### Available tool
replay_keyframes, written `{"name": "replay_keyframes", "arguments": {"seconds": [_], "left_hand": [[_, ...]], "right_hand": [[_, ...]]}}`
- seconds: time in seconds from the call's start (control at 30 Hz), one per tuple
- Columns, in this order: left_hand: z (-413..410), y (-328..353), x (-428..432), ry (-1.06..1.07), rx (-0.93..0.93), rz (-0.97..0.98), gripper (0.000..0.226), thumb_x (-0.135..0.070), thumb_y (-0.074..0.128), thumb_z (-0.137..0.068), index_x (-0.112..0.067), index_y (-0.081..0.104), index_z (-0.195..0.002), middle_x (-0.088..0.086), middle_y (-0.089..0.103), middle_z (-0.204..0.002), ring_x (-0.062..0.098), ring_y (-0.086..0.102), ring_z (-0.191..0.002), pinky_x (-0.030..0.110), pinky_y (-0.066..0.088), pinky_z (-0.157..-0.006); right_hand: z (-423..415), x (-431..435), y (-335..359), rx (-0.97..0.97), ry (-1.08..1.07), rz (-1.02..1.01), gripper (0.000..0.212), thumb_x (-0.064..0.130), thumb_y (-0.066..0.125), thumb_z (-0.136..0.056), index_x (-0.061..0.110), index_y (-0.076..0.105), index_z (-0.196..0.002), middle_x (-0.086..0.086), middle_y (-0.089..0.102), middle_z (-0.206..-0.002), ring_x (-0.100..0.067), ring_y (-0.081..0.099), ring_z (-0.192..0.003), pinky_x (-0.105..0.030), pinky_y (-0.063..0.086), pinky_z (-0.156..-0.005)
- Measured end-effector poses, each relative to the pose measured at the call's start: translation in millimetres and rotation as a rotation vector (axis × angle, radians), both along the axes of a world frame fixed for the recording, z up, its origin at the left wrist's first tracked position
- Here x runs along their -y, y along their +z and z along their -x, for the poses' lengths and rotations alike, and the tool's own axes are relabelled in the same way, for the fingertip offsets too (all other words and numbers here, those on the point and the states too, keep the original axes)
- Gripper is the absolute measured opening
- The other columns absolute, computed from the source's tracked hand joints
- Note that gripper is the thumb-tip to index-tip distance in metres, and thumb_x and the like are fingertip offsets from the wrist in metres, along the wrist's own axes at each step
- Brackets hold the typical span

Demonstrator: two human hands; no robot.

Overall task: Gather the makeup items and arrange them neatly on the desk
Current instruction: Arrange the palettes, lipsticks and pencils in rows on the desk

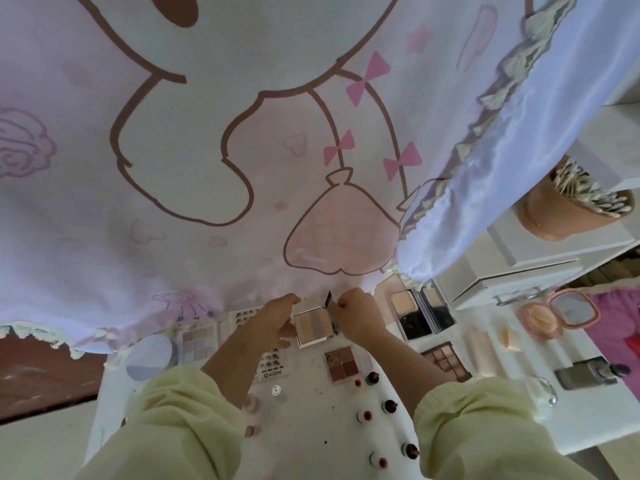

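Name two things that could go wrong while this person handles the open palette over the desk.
The small upright bottles stand beside the right sleeve; lowering it might topple them. The open palette, held by the left hand and right hand, sits close under the hanging curtain; its powder could smear the fabric.

Thin printed cloth curtain (207, 168), glossy plastic palette (315, 325), smooth white desk (346, 441).

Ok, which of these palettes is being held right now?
The striped beige palette, lid up, at the middle back: the left hand and the right hand grip its sides. The brown four-pan palette nearer the person lies untouched.
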State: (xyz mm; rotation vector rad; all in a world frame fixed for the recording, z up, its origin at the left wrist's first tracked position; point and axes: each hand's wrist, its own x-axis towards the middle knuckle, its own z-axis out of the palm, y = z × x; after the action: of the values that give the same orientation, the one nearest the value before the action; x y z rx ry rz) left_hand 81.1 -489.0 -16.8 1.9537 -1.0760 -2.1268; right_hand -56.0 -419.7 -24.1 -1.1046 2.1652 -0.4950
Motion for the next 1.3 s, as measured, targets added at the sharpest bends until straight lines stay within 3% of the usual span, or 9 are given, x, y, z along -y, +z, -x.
{"name": "replay_keyframes", "arguments": {"seconds": [0.1, 0.3, 0.47, 0.63, 0.7, 0.77, 0.93, 1.07, 1.3], "left_hand": [[-1, -8, 0, -0.003, 0.004, 0.008, 0.028, -0.033, 0.052, -0.095, -0.005, 0.05, -0.101, 0.008, 0.046, -0.077, 0.021, 0.05, -0.065, 0.035, 0.036, -0.08], [-4, -12, 1, 0.003, -0.007, 0.012, 0.027, -0.032, 0.055, -0.093, -0.009, 0.049, -0.082, 0.007, 0.043, -0.07, 0.019, 0.045, -0.06, 0.033, 0.037, -0.076], [-10, -11, -3, -0.02, -0.011, 0.022, 0.028, -0.033, 0.058, -0.091, -0.014, 0.045, -0.075, 0.004, 0.039, -0.065, 0.015, 0.037, -0.049, 0.027, 0.035, -0.054], [-17, -7, -6, -0.021, -0.016, 0.063, 0.024, -0.034, 0.061, -0.089, -0.012, 0.052, -0.083, 0.006, 0.049, -0.08, 0.018, 0.046, -0.061, 0.028, 0.04, -0.058], [-18, 1, -11, -0.022, -0.036, 0.103, 0.022, -0.032, 0.06, -0.09, -0.01, 0.057, -0.089, 0.007, 0.057, -0.085, 0.019, 0.052, -0.069, 0.028, 0.044, -0.063], [-18, 16, -18, -0.002, -0.065, 0.17, 0.017, -0.027, 0.059, -0.091, -0.01, 0.062, -0.091, 0.006, 0.064, -0.087, 0.019, 0.056, -0.074, 0.028, 0.046, -0.067], [-39, 56, -43, 0.105, -0.099, 0.512, 0.013, -0.021, 0.061, -0.091, -0.014, 0.07, -0.096, 0.0, 0.071, -0.088, 0.011, 0.062, -0.079, 0.023, 0.048, -0.071], [-75, 67, -75, 0.235, -0.12, 0.675, 0.016, -0.015, 0.06, -0.089, -0.024, 0.073, -0.084, -0.007, 0.073, -0.079, 0.006, 0.066, -0.075, 0.022, 0.051, -0.072], [-121, 45, -152, 0.341, 0.089, 0.844, 0.016, -0.016, 0.055, -0.093, -0.024, 0.068, -0.097, -0.012, 0.07, -0.089, 0.002, 0.066, -0.081, 0.017, 0.051, -0.072]], "right_hand": [[-2, -2, -3, -0.023, 0.003, -0.013, 0.044, 0.017, 0.053, -0.09, 0.014, 0.032, -0.052, 0.0, 0.031, -0.048, -0.013, 0.03, -0.045, -0.022, 0.023, -0.046], [-3, -3, -9, -0.011, -0.012, 0.0, 0.046, 0.017, 0.055, -0.09, 0.014, 0.032, -0.05, 0.001, 0.032, -0.048, -0.011, 0.029, -0.046, -0.024, 0.02, -0.046], [-5, -7, -11, 0.001, 0.02, -0.005, 0.041, 0.024, 0.055, -0.093, 0.014, 0.037, -0.057, 0.0, 0.04, -0.055, -0.014, 0.035, -0.052, -0.027, 0.025, -0.051], [-9, -16, -2, -0.016, 0.06, 0.028, 0.015, 0.02, 0.052, -0.093, 0.006, 0.057, -0.094, -0.008, 0.059, -0.087, -0.027, 0.056, -0.082, -0.032, 0.043, -0.071], [-10, -20, 8, -0.048, 0.072, 0.058, 0.029, 0.02, 0.051, -0.095, 0.004, 0.057, -0.118, -0.013, 0.063, -0.11, -0.029, 0.061, -0.098, -0.034, 0.048, -0.083], [-13, -25, 22, -0.074, 0.083, 0.107, 0.032, 0.018, 0.051, -0.095, 0.005, 0.055, -0.124, -0.015, 0.063, -0.117, -0.03, 0.061, -0.103, -0.038, 0.051, -0.087], [-32, -36, 47, -0.073, 0.19, 0.244, 0.031, 0.017, 0.053, -0.095, 0.008, 0.06, -0.124, -0.007, 0.066, -0.117, -0.024, 0.06, -0.105, -0.022, 0.039, -0.079], [-58, -53, 55, -0.006, 0.239, 0.313, 0.031, 0.014, 0.056, -0.093, 0.009, 0.062, -0.123, -0.004, 0.066, -0.117, -0.018, 0.06, -0.106, -0.022, 0.041, -0.088], [-91, -88, 53, 0.061, 0.433, 0.426, 0.016, 0.014, 0.061, -0.09, 0.011, 0.07, -0.103, 0.006, 0.064, -0.088, -0.007, 0.057, -0.077, -0.011, 0.044, -0.07]]}}
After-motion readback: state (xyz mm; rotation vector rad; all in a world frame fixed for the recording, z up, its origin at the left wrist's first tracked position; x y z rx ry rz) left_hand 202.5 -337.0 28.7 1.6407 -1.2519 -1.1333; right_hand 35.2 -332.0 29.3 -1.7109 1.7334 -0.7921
